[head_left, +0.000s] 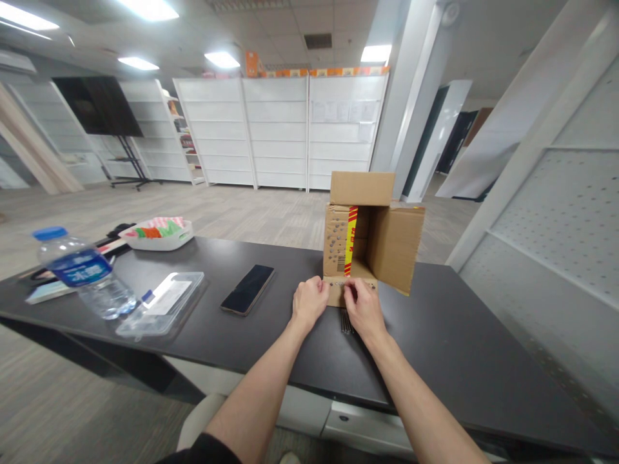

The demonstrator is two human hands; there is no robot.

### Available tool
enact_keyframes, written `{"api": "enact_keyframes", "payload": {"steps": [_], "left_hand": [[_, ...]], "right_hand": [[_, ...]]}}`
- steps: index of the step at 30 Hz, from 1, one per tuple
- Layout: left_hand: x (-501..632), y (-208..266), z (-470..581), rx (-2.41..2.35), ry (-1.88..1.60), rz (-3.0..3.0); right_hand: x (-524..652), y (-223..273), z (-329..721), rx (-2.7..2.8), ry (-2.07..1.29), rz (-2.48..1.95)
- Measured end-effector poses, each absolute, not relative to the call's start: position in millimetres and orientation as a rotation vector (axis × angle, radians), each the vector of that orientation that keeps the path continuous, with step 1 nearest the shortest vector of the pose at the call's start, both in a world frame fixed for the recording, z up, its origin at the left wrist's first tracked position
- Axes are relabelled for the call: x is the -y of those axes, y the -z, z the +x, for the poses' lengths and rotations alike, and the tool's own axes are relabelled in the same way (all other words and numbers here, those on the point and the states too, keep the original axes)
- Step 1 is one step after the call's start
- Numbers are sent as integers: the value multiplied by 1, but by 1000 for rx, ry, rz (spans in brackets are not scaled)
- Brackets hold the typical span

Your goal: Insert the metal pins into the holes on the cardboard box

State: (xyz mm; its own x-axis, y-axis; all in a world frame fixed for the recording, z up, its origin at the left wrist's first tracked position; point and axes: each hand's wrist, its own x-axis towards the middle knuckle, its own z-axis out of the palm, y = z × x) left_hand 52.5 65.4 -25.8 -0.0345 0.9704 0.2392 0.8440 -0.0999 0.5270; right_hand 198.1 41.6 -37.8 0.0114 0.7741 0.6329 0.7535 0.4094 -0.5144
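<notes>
An opened cardboard box (338, 238) stands on the table with its flaps spread, its opening facing me. Its left panel carries several dark metal dots and a red-yellow tape strip. Small studs or screw heads line the lower flap (337, 297). My left hand (310, 301) is closed at the left edge of that flap, gripping it. On the flap's right part, my right hand (363, 308) is closed in a pinch; what lies between its fingertips is too small to make out. Several screws (345, 321) lie in a row on the table just below, partly hidden by my right hand.
A phone (248, 289) lies left of my hands on the dark table (464, 341). Farther left are a clear plastic case (164, 303), a water bottle (87, 274) and a white basket (157, 241) with colourful contents. A white perforated panel (556, 212) stands at the right.
</notes>
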Motion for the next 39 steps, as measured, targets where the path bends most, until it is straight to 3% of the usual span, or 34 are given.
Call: {"api": "enact_keyframes", "payload": {"steps": [39], "left_hand": [[-64, 22, 53, -1947, -814, 2017]], "right_hand": [[-14, 32, 192, 2139, -140, -1364]]}}
